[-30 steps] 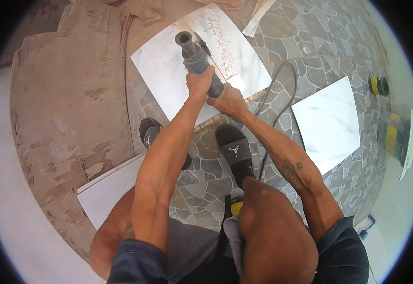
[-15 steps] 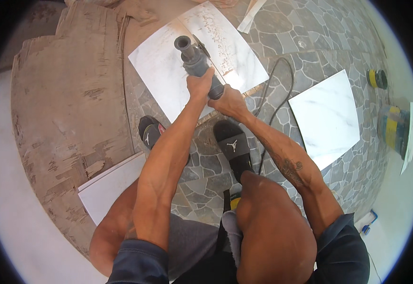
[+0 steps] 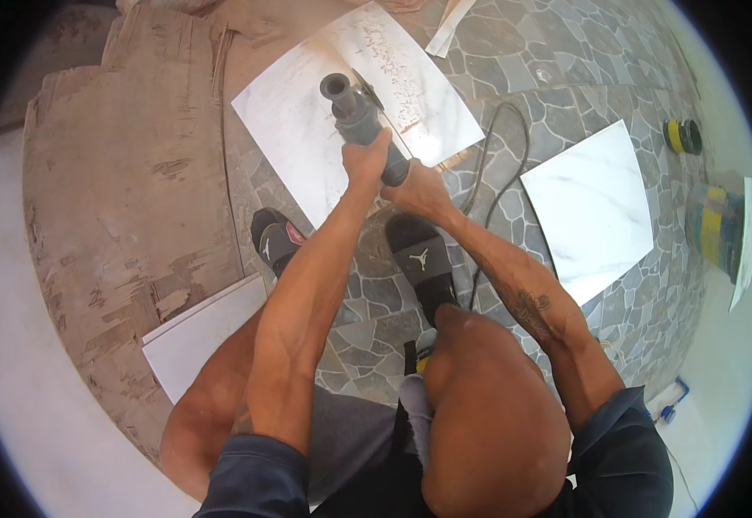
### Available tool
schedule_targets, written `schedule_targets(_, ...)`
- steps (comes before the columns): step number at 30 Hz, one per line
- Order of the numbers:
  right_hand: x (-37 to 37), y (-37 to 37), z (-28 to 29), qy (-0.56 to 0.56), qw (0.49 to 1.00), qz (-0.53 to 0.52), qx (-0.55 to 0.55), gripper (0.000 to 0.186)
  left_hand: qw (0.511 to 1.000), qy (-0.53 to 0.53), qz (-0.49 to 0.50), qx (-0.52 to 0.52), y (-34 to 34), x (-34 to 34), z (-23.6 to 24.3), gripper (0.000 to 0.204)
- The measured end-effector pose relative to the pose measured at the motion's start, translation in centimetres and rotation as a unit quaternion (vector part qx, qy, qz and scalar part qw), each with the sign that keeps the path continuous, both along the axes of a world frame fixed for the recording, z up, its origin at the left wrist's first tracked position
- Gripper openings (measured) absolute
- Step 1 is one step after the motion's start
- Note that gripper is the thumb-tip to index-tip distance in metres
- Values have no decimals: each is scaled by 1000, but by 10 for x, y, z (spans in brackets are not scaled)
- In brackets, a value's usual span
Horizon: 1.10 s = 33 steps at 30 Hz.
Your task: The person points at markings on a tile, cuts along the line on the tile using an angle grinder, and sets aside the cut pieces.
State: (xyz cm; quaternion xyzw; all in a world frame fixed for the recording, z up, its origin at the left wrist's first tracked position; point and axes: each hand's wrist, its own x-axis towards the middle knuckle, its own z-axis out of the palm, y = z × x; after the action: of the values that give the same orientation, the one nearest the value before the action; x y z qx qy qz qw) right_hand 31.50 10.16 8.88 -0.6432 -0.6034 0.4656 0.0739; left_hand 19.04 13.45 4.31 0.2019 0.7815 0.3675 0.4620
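Both my hands are closed around a dark angle grinder [image 3: 358, 119] held over a white marbled tile [image 3: 285, 112]. My left hand [image 3: 367, 159] wraps its body near the middle, and my right hand [image 3: 421, 190] grips the rear end closest to me. A hollow round end of the grinder points up toward me. On its right side the thin cutting disc [image 3: 365, 87] stands on edge at a line running along the tile. Reddish-brown dust and crumbs [image 3: 380, 52] lie on the tile right of this line. Hazy dust hangs beyond the disc.
A second white tile [image 3: 596, 211] lies on the stone-patterned floor to the right, with a black cable [image 3: 524, 138] looping beside it. Worn plywood [image 3: 130, 173] covers the left. More white tile pieces [image 3: 203, 332] sit by my left leg. My sandalled feet [image 3: 423, 259] stand close to the tile.
The grinder and both hands have come slightly toward me along the line on the tile. The view has shifted a little. The grip of both hands is unchanged.
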Motion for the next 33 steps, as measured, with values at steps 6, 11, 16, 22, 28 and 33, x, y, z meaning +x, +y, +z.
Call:
schedule_targets(6, 11, -10, -11, 10, 1000, 0, -1, 70, 1000, 11, 1, -15, -8, 10, -2, 45)
schedule_targets(11, 17, -16, -6, 26, 1000, 1, -10, 73, 998, 49, -9, -23, -15, 16, 3, 47)
schedule_targets(16, 19, -20, -2, -12, 1000, 14, -8, 71, 999, -19, -12, -26, -19, 16, 0, 71)
schedule_targets(22, 25, -27, 1, -2, 1000, 18, -11, 72, 1000, 10, 15, 16, -28, 25, -12, 41)
schedule_targets(28, 27, -31, -7, 37, 999, 16, -8, 68, 999, 27, 22, 11, -30, 24, -26, 43)
schedule_targets(33, 34, -36, -8, 48, 999, 16, -8, 63, 999, 29, 14, -13, -36, 33, -18, 44)
